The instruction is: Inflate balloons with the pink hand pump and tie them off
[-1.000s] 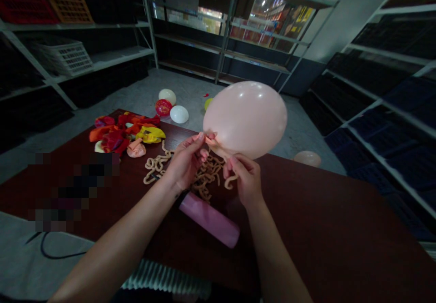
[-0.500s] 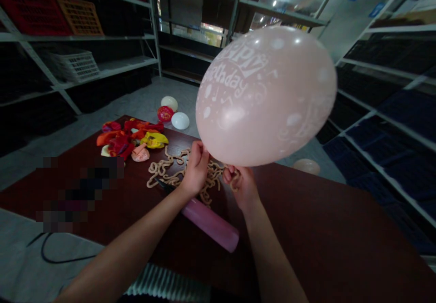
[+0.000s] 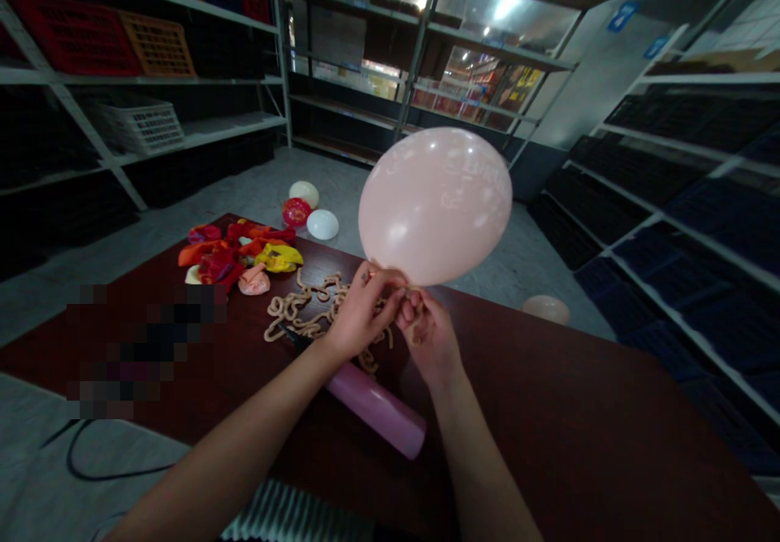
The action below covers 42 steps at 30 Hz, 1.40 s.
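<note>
An inflated pale pink balloon (image 3: 435, 201) with faint white print floats above the dark red table (image 3: 578, 412). My left hand (image 3: 359, 318) pinches its neck from the left, fingers closed. Close beside it, my right hand (image 3: 426, 335) also has its fingers closed at the neck; the neck itself is mostly hidden by my fingers. Under my hands lies a heap of beige curly strips (image 3: 305, 310). A pink cylindrical pump (image 3: 378, 408) lies on the table under my left wrist.
A pile of uninflated red, orange and yellow balloons (image 3: 240, 253) lies at the table's far left. Inflated balloons (image 3: 308, 209) rest on the grey floor beyond, another balloon (image 3: 547, 308) at the right. Metal shelving (image 3: 140, 132) with crates lines both sides.
The balloon swung up close to the camera half a second ago, then dropped back away above my hands. Both hands stay pinched at its neck, now closer together.
</note>
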Motion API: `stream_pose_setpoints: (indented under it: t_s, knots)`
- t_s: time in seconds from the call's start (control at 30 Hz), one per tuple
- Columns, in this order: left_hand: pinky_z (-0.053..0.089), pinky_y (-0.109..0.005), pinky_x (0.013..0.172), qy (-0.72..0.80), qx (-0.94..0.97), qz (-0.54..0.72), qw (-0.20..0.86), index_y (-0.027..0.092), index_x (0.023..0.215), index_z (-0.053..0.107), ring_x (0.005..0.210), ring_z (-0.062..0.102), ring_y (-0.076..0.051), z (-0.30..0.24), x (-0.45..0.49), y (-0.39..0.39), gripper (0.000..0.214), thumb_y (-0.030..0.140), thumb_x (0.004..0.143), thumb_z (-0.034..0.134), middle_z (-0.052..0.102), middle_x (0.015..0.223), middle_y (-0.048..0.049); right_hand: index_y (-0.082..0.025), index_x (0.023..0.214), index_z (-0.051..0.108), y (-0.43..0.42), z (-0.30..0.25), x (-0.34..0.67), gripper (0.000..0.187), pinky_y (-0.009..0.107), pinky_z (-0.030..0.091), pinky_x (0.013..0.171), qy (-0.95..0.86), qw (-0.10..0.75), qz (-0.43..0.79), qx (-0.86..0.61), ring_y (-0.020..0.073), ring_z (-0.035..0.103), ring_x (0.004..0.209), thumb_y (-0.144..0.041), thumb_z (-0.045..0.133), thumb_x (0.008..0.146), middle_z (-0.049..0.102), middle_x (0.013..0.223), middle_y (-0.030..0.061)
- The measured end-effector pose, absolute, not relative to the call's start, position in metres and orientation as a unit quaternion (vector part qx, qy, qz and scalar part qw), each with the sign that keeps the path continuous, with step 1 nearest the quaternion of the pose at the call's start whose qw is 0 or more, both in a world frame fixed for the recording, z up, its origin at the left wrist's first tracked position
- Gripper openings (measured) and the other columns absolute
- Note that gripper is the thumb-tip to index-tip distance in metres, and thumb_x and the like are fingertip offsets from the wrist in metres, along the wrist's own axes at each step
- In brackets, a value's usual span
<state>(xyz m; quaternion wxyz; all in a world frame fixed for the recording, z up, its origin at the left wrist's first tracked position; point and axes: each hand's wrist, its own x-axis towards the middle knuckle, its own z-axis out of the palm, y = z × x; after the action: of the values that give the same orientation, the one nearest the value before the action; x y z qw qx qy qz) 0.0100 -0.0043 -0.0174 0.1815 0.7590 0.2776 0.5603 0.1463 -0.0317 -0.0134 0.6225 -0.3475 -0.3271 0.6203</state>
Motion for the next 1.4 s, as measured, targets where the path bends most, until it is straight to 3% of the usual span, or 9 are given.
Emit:
stream_pose_setpoints:
  t_s: [0.17,0.37,0.53,0.77,0.97,1.1,1.2,1.3,1.4]
  knots:
    - [0.047,-0.035,0.091,0.264,0.814,0.488,0.173,0.019,0.125,0.06,0.102,0.055,-0.025,-0.013,0.001,0.001,0.028,0.015,0.097,0.056,0.055,0.112,-0.0121,-0.02,0.063,0.061,-0.038,-0.01,0.156,0.029,0.021,0.031,0.047,-0.466,0.616,0.496,-0.397,0.0082,0.046,0.051,-0.041,0.067,0.082,0.055,0.055,-0.003]
    - [0.046,-0.031,0.081,0.262,0.787,0.521,0.199,0.018,0.096,0.063,0.087,0.057,-0.022,-0.009,-0.003,0.003,0.011,0.022,0.1,0.053,0.06,0.093,-0.0079,-0.02,0.059,0.063,-0.036,-0.008,0.167,0.038,0.025,0.041,0.055,-0.506,0.625,0.412,-0.428,0.0099,0.051,0.052,-0.046,0.064,0.088,0.059,0.055,-0.0023]
    - [0.04,-0.027,0.066,0.333,0.666,0.564,0.357,0.018,0.087,0.058,0.069,0.051,-0.017,-0.009,0.003,0.004,0.019,0.034,0.097,0.057,0.055,0.074,-0.001,-0.021,0.076,0.071,-0.031,-0.007,0.169,0.022,0.024,0.047,0.055,-0.513,0.605,0.419,-0.442,0.0113,0.059,0.053,-0.042,0.072,0.083,0.066,0.058,-0.0022]
    - [0.038,-0.025,0.062,0.337,0.5,0.583,0.545,0.017,0.084,0.056,0.063,0.046,-0.015,-0.029,0.014,0.01,0.036,0.052,0.088,0.067,0.051,0.069,0.0012,-0.022,0.086,0.069,-0.021,-0.023,0.179,0.025,0.027,0.053,0.058,-0.523,0.573,0.421,-0.47,0.0155,0.066,0.06,-0.046,0.073,0.08,0.072,0.075,0.0013]
    - [0.043,-0.026,0.067,0.322,0.455,0.602,0.572,0.016,0.084,0.057,0.068,0.052,-0.015,-0.047,0.019,0.018,0.039,0.053,0.085,0.071,0.054,0.074,-0.0007,-0.024,0.066,0.057,-0.014,-0.022,0.167,0.024,0.023,0.035,0.055,-0.619,0.507,0.154,-0.579,0.0116,0.048,0.054,-0.036,0.075,0.077,0.055,0.06,-0.0043]
    - [0.043,-0.024,0.06,0.333,0.398,0.636,0.571,0.015,0.085,0.058,0.062,0.05,-0.013,-0.038,0.023,0.027,0.042,0.054,0.081,0.074,0.054,0.071,0.0004,-0.024,0.061,0.055,-0.008,-0.013,0.154,0.024,0.024,0.026,0.053,-0.666,0.499,0.07,-0.55,0.0107,0.041,0.049,-0.025,0.067,0.082,0.052,0.053,-0.0034]
    - [0.043,-0.021,0.054,0.333,0.317,0.661,0.593,0.014,0.086,0.058,0.057,0.049,-0.011,-0.023,0.03,0.037,0.047,0.054,0.072,0.08,0.053,0.068,0.0023,-0.025,0.083,0.065,-0.003,-0.006,0.148,0.011,0.024,0.027,0.053,-0.693,0.407,0.012,-0.595,0.013,0.051,0.049,-0.025,0.056,0.09,0.06,0.058,-0.0001]
    - [0.041,-0.019,0.05,0.311,0.284,0.662,0.62,0.014,0.085,0.058,0.054,0.049,-0.01,-0.013,0.033,0.048,0.046,0.049,0.069,0.083,0.054,0.066,0.0026,-0.019,0.121,0.06,0.001,-0.005,0.145,0.031,0.026,0.035,0.056,-0.721,0.299,-0.013,-0.626,0.0194,0.065,0.062,-0.024,0.039,0.098,0.072,0.077,0.0075]
    - [0.042,-0.018,0.052,0.282,0.307,0.631,0.654,0.014,0.084,0.058,0.056,0.052,-0.01,-0.016,0.026,0.056,0.043,0.045,0.069,0.084,0.056,0.067,0.0016,-0.016,0.124,0.056,0.005,-0.009,0.146,0.035,0.028,0.043,0.063,-0.723,0.315,0.042,-0.613,0.0219,0.069,0.072,-0.03,0.033,0.101,0.075,0.09,0.0106]
